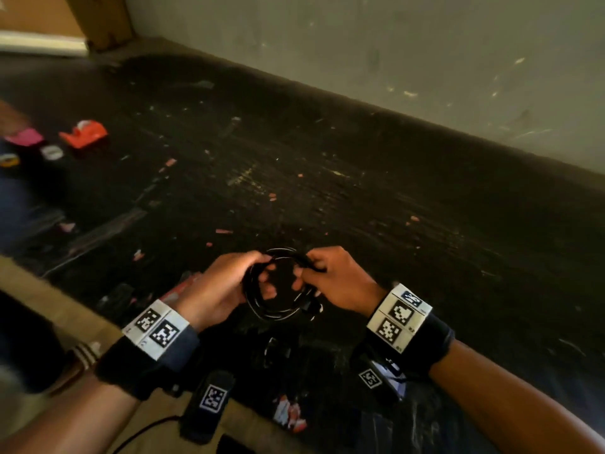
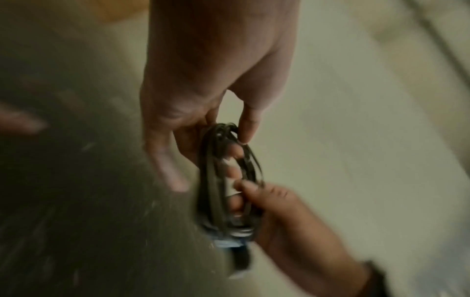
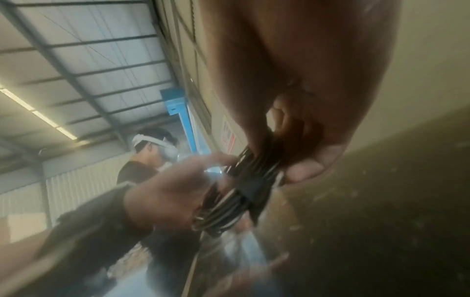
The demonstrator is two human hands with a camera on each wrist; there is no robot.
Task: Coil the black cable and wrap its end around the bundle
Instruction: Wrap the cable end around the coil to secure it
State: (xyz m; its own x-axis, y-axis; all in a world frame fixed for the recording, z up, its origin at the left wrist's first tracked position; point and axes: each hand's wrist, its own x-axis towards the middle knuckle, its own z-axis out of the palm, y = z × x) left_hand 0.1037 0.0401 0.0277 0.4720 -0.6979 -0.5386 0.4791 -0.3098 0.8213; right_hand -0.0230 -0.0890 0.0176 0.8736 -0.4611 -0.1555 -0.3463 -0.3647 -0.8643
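A person's two hands are holding a thin black cable [image 1: 281, 291], wound into a round coil of several loops, just above the near edge of a dark, scuffed bench [image 1: 327, 178] littered with small pink scraps. The left hand [image 1: 226, 283] is gripping the coil's left side, its fingers curled through the loops, while the right hand [image 1: 334, 276] is pinching the strands on the coil's right side; the hands are sitting close together, with only the coil's opening between them. In the right wrist view, a dark band is crossing the gathered strands just beyond the right hand's fingertips [image 3: 305, 170]; the blur is hiding whether this is the cable's end. Both wrists are wearing white bands printed with black square markers [image 1: 397, 314]. Far to the left on the bench, an orange tape dispenser [image 1: 85, 134] is sitting near a pink object [image 1: 24, 136]. A pale grey wall [image 1: 393, 44] is running along the bench's far edge.
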